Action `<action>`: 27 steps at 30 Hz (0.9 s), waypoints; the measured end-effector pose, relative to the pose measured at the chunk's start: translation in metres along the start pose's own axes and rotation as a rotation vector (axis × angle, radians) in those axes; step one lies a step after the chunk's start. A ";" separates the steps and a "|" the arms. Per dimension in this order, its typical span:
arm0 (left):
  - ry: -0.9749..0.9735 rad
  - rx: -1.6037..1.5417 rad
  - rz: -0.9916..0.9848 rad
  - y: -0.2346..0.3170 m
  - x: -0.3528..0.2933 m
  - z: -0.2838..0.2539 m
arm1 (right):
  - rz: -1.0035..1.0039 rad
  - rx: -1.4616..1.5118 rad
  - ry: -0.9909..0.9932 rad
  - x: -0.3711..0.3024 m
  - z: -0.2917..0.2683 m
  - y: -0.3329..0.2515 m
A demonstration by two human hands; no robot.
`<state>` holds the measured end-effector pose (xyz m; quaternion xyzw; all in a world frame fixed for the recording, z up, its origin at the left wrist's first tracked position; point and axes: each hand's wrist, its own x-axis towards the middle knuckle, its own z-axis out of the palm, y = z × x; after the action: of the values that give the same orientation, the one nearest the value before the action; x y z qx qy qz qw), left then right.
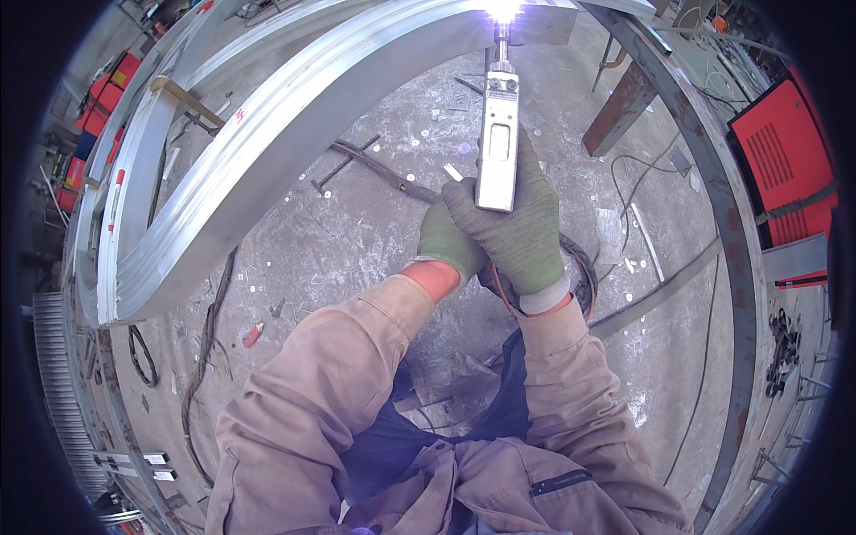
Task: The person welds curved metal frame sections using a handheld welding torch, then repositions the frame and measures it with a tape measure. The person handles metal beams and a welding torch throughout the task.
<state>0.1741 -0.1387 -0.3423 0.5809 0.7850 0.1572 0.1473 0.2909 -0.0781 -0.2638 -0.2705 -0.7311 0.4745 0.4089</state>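
Note:
A silver handheld welding gun [497, 183] points away from me, its narrow nozzle [502, 53] at the far edge of the view. Bright white-violet light [502, 11] glares at its tip, on the edge of a curved pale metal beam [294, 107]. The glare hides the exact spot of contact. My right hand [526, 227], in a grey-green knit glove, is closed around the gun's body. Just left of it and partly beneath it, my left hand [448, 242] wears a similar glove; its fingers are hidden under the right hand and the gun.
Right of me runs a rusty steel frame bar [733, 267], with a red machine cabinet [785, 156] beyond. Red equipment [107, 94] stands far left. Cables, including a dark one [209, 348], cross the littered concrete floor [357, 250]. A clamp bar [187, 100] sits at the beam.

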 end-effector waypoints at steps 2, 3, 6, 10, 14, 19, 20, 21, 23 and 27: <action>0.214 -0.090 0.062 -0.013 -0.001 0.018 | 0.009 0.019 -0.010 0.001 0.003 -0.004; 0.257 -0.131 0.066 -0.015 -0.001 0.021 | 0.004 0.022 -0.007 0.001 0.003 -0.003; 0.297 -0.135 0.085 -0.016 0.000 0.025 | -0.004 0.002 -0.001 0.000 0.002 0.001; 0.252 -0.150 0.054 -0.012 -0.001 0.021 | -0.007 0.013 0.007 -0.001 0.002 0.006; 0.246 -0.167 0.048 -0.013 -0.002 0.022 | 0.000 0.012 -0.008 -0.002 0.002 0.004; 0.213 -0.116 0.064 -0.011 -0.002 0.018 | 0.013 0.025 0.006 -0.004 0.001 0.006; 0.219 -0.112 0.065 -0.013 -0.002 0.020 | 0.017 0.032 0.004 -0.005 0.002 0.005; 0.224 -0.107 0.066 -0.014 -0.001 0.022 | 0.020 0.038 0.002 -0.005 0.002 0.004; 0.222 -0.125 0.048 -0.015 -0.002 0.023 | 0.022 0.036 -0.001 -0.006 0.002 0.004; 0.187 -0.146 0.002 -0.013 -0.004 0.021 | 0.033 0.044 -0.016 -0.006 0.001 0.007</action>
<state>0.1724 -0.1443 -0.3662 0.5522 0.7811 0.2678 0.1152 0.2932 -0.0809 -0.2726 -0.2698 -0.7191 0.4992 0.4012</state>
